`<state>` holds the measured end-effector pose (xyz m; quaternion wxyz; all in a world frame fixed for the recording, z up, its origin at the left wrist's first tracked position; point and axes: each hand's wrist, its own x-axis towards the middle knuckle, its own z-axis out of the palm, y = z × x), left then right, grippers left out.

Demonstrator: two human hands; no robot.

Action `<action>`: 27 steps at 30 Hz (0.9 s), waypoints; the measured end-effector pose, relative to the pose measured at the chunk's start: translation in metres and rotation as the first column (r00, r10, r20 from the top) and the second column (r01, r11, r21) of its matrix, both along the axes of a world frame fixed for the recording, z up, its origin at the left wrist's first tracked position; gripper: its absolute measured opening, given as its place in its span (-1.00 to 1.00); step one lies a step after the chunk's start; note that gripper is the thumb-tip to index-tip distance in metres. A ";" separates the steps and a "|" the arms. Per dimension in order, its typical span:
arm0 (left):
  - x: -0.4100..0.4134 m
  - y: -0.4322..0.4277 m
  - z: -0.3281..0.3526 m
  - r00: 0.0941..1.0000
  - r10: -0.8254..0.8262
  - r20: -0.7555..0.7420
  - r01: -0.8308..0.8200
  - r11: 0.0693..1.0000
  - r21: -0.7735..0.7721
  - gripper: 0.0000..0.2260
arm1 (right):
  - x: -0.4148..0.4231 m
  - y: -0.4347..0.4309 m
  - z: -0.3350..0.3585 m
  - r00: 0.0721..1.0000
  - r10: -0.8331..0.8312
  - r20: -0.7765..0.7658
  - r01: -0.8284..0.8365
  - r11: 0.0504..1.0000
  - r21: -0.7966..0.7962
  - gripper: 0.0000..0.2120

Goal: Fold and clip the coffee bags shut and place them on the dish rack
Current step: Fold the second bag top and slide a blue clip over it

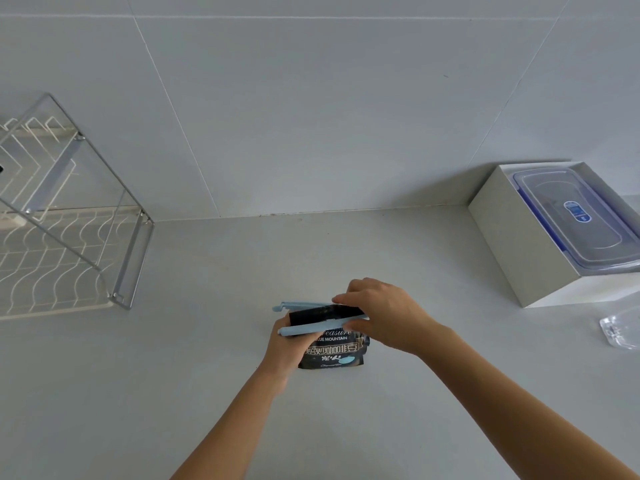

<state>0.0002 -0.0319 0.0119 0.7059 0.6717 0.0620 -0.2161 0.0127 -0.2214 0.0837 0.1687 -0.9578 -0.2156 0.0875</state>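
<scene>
A black coffee bag [334, 351] with white lettering stands on the grey counter, its top folded over. A light blue clip [311, 329] straddles the fold, its two arms spread apart at the left end. My left hand [285, 344] grips the bag's left side below the clip. My right hand [384, 315] holds the clip's right end at the bag's top. The dish rack [69, 237] stands at the far left, apart from the bag.
A white box [512, 237] holding a clear container with a blue-trimmed lid [575, 216] sits at the right against the tiled wall. A crumpled clear plastic piece [621, 330] lies near the right edge.
</scene>
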 end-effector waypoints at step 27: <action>-0.016 0.006 -0.006 0.961 0.251 -0.116 -0.274 0.921 -0.277 -0.70 | 0.001 0.008 -0.003 0.981 -0.145 -0.132 0.161 0.980 0.118 -0.83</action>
